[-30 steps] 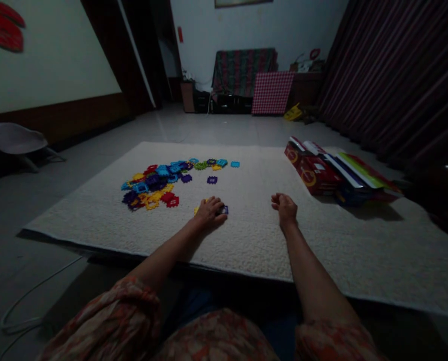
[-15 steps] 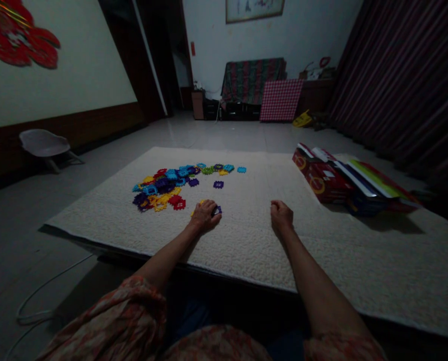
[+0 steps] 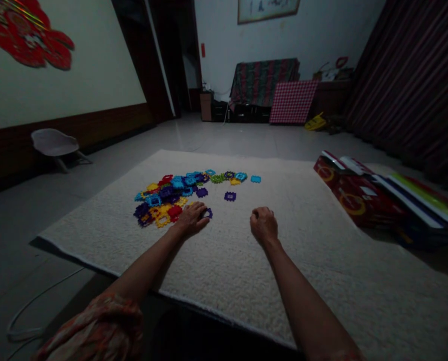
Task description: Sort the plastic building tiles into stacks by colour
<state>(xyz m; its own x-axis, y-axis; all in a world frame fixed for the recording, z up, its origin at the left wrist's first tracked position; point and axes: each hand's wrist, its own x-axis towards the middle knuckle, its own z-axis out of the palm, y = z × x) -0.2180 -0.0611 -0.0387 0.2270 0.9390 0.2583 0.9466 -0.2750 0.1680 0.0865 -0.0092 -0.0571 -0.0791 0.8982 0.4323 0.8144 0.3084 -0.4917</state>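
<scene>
Grip status: left hand (image 3: pixel 191 219) lay palm-down, hold not determinable; right hand (image 3: pixel 263 225) was curled closed on the white rug (image 3: pixel 284 281). Coloured tile pile (image 3: pixel 171 193) lay just beside the left hand; one purple tile (image 3: pixel 208 213) sat under its fingertips.

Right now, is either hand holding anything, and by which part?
Left hand covers a purple tile, only its edge showing; right hand fisted, contents hidden.

Dim room, pale side wall (image 3: pixel 77 80) with red decoration (image 3: pixel 28 35), grey tiled floor (image 3: pixel 216 135), cream rug (image 3: pixel 284 281), small pale chair (image 3: pixel 54 143) at left, cloth-draped cabinet (image 3: pixel 263 80) by the far wall (image 3: pixel 321 30), dark striped curtain (image 3: pixel 415 75) at right
</scene>
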